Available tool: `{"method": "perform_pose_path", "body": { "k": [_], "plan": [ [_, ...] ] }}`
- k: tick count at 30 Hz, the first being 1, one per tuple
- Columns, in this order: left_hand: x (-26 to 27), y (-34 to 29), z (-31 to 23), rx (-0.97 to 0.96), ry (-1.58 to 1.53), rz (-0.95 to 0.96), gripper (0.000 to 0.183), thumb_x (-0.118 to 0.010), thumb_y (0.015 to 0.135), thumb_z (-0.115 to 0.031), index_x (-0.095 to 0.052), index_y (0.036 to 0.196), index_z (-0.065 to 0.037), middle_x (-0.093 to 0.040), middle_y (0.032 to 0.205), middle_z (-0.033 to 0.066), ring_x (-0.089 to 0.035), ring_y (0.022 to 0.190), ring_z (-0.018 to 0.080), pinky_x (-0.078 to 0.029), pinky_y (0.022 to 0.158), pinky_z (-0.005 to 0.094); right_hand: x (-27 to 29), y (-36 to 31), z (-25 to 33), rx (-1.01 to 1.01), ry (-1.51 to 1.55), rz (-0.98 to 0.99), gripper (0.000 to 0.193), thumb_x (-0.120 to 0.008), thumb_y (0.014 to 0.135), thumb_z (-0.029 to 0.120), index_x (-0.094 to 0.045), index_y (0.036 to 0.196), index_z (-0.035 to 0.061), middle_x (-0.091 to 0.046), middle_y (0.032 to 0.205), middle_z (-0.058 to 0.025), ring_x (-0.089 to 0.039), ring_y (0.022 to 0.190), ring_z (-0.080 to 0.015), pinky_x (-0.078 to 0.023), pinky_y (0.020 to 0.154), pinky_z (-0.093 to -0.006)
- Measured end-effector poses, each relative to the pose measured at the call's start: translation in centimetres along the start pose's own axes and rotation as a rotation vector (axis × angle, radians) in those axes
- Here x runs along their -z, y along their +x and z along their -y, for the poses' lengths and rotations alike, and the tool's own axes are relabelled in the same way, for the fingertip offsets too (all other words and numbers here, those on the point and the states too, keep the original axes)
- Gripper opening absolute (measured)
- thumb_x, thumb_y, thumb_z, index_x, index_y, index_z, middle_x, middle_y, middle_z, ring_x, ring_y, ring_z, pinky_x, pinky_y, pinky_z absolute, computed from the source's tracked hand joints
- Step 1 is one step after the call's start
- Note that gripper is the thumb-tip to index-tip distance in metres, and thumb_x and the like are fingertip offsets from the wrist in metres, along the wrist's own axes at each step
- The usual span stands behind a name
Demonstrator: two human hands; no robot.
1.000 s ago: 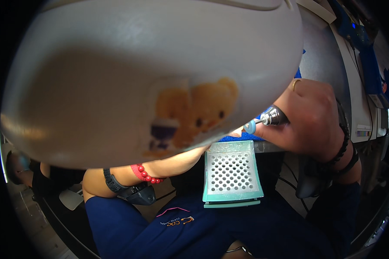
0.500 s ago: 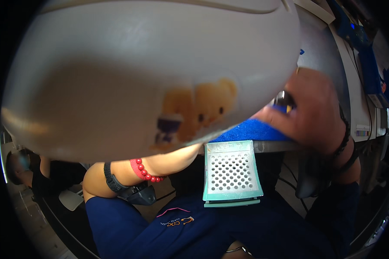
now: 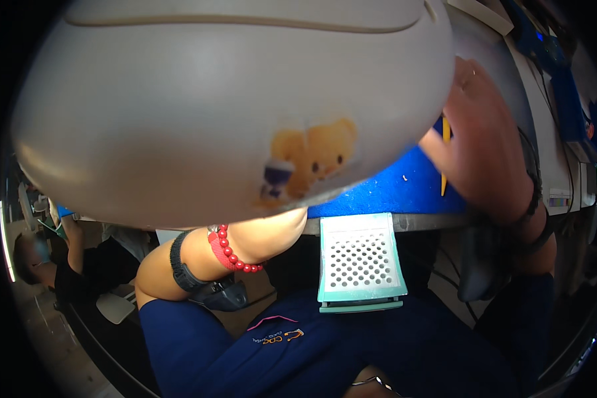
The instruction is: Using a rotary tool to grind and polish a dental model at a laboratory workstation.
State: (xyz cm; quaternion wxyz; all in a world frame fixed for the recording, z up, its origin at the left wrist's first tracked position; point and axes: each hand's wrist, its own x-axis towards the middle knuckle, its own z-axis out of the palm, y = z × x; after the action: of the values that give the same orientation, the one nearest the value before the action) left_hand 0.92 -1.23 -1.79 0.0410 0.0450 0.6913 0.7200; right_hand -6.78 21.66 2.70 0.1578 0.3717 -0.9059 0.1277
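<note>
My left hand (image 3: 280, 233) comes in from the lower left, red beads and a black band on its arm. Its fingers are hidden behind a large pale rounded plastic housing (image 3: 179, 146) with a bear sticker. My right hand (image 3: 479, 136) is over the right part of a blue mat (image 3: 391, 189). The thumb points left, while the other fingertips are out of sight behind the housing. A thin yellow stick (image 3: 445, 162) shows beside that thumb; whether the hand touches it I cannot tell. A small pale speck (image 3: 404, 178) lies on the mat.
A perforated white plate in a pale green frame (image 3: 358, 262) juts from the table's front edge towards me. Blue boxes (image 3: 570, 99) and cables are at the far right. Another person (image 3: 89, 259) sits at the left, with a pale seat (image 3: 116, 306) nearby.
My right hand has moved up and away from me; a dark, rounded thing by its fingers no longer shows. The yellow stick has come into view. The housing and plate have shifted slightly in the picture.
</note>
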Motion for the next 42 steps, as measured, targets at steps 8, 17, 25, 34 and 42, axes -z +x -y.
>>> {"method": "perform_pose_path", "body": {
  "k": [8, 17, 25, 34, 42],
  "plan": [
    [-0.5, 0.0, 0.1, -0.044, -0.002, -0.001, 0.016, -0.061, 0.081, -0.002, -0.062, 0.096, 0.005, -0.062, 0.082, 0.0095, -0.047, 0.055, 0.0076, -0.037, 0.048, 0.0198, -2.0, -1.0, 2.3, 0.174, 0.275, 0.149, 0.026, -0.067, 0.074, 0.026, -0.059, 0.088, 0.0059, -0.055, 0.072, -0.0061, -0.057, 0.064, -0.0218, -0.046, 0.056, -0.0308],
    [-0.6, 0.1, 0.5, -0.085, -0.001, -0.026, 0.020, -0.062, 0.081, -0.003, -0.062, 0.100, 0.004, -0.063, 0.086, 0.0095, -0.048, 0.058, 0.0079, -0.038, 0.051, 0.0201, -0.1, -0.8, 2.9, -0.225, 1.105, 0.122, 0.031, -0.059, 0.075, -0.007, -0.054, 0.105, -0.0052, -0.060, 0.104, -0.0116, -0.058, 0.095, -0.0160, -0.047, 0.084, -0.0291],
    [-1.0, 0.2, 0.4, -0.164, 0.027, -0.061, 0.023, -0.063, 0.081, -0.003, -0.062, 0.104, 0.004, -0.064, 0.088, 0.0095, -0.048, 0.060, 0.0082, -0.039, 0.053, 0.0204, -1.4, -1.2, 1.5, -0.113, 1.343, 0.180, 0.034, -0.060, 0.079, -0.007, -0.051, 0.112, -0.0063, -0.058, 0.110, -0.0136, -0.057, 0.101, -0.0195, -0.048, 0.085, -0.0312],
    [-1.0, 0.7, -1.0, -0.357, 0.231, 0.041, 0.019, -0.064, 0.079, 0.003, -0.063, 0.097, 0.007, -0.066, 0.092, 0.0115, -0.061, 0.083, 0.0156, -0.049, 0.076, 0.0262, -0.3, -0.6, 2.4, -0.394, 1.537, 0.219, 0.039, -0.059, 0.082, -0.002, -0.044, 0.118, -0.0039, -0.059, 0.106, -0.0155, -0.062, 0.092, -0.0236, -0.052, 0.079, -0.0341],
    [-0.9, 1.0, -1.8, -0.491, 0.549, 0.094, 0.016, -0.063, 0.079, 0.003, -0.064, 0.095, 0.007, -0.066, 0.092, 0.0133, -0.062, 0.081, 0.0164, -0.050, 0.073, 0.0265, -0.7, -0.8, 1.7, -0.396, 1.563, 0.446, 0.037, -0.058, 0.083, 0.001, -0.043, 0.117, -0.0053, -0.059, 0.102, -0.0178, -0.064, 0.085, -0.0250, -0.053, 0.076, -0.0368]
  ]
}}
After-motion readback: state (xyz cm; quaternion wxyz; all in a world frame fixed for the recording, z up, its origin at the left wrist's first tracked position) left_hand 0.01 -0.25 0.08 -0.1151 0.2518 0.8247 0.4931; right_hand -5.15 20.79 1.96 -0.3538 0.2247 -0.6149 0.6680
